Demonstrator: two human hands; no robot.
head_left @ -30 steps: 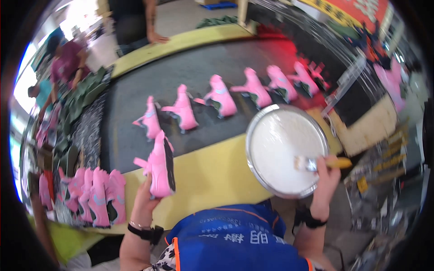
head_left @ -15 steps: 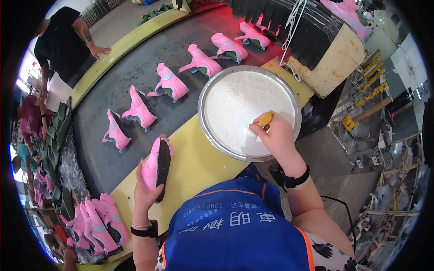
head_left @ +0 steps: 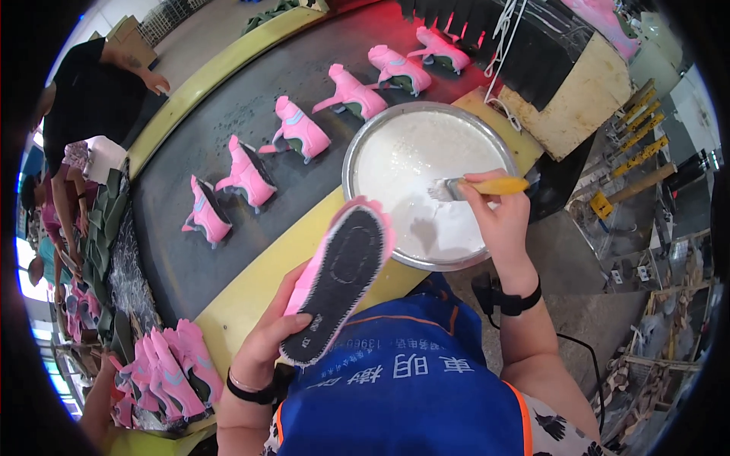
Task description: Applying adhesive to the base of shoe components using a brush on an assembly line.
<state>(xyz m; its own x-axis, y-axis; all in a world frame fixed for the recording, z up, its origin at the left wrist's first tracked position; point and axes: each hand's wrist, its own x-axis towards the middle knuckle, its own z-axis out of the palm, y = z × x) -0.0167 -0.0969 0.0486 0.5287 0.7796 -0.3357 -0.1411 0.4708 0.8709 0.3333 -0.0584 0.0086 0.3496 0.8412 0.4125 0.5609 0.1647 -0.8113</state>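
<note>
My left hand (head_left: 268,334) grips a pink shoe upper (head_left: 341,283) by its heel end, thumb on the black stitched sole side, which is turned up toward me. In my right hand (head_left: 500,220) is a paintbrush (head_left: 508,185), held by its yellow handle between thumb and fingers. The pale, wet-looking bristles point left, just above the white liquid. That liquid fills a wide round metal basin (head_left: 347,199), and the shoe upper's toe overlaps the near left part of its rim in view.
Pink shoe uppers (head_left: 300,133) lie in a row across the dark belt (head_left: 163,262); several more (head_left: 169,380) are bunched at lower left. A yellow ledge (head_left: 242,304) borders the belt. Beyond stands a person in black (head_left: 99,99). A red-lit, strip-curtained machine (head_left: 494,53) is at the far right.
My left hand has lifted the shoe upper to the right and turned its sole up. The paintbrush has risen from the liquid, its handle swinging to the right.
</note>
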